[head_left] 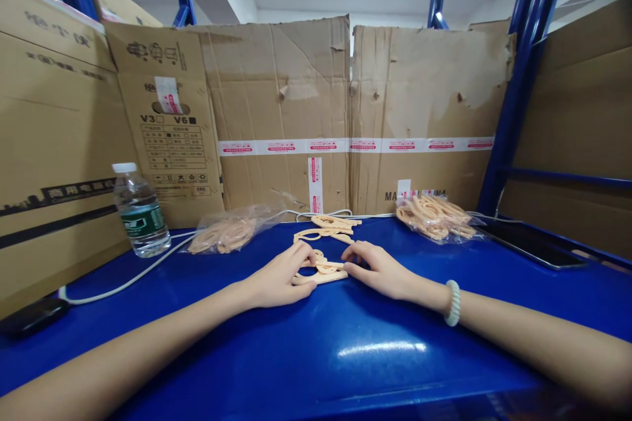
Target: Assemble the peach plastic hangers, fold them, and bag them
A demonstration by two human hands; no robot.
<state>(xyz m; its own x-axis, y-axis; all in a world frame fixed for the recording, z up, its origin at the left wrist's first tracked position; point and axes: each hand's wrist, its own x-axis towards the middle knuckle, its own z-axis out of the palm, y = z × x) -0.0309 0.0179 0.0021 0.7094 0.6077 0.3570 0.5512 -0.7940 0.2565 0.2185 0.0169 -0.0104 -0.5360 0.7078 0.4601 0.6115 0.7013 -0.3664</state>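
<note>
In the head view, a small stack of flat, pale beige looped pieces [323, 276] lies on the blue table in front of me. My left hand [279, 279] grips the left end of this stack, with curled fingers over the top and the thumb along its near edge. At the other side, the bent thumb and fingers of my right hand [379, 270] close on the narrow right end of a piece. More beige looped pieces [326, 227] lie loosely piled just behind both hands. The exact kind of these pieces cannot be made out.
Clear plastic bags of similar pieces lie at the back left [227, 233] and back right [437, 217]. A water bottle [143, 217] stands left, near a white cable [123, 289] and a black device [32, 317]. A dark tablet [533, 243] lies right. Cardboard boxes [281, 105] wall the back.
</note>
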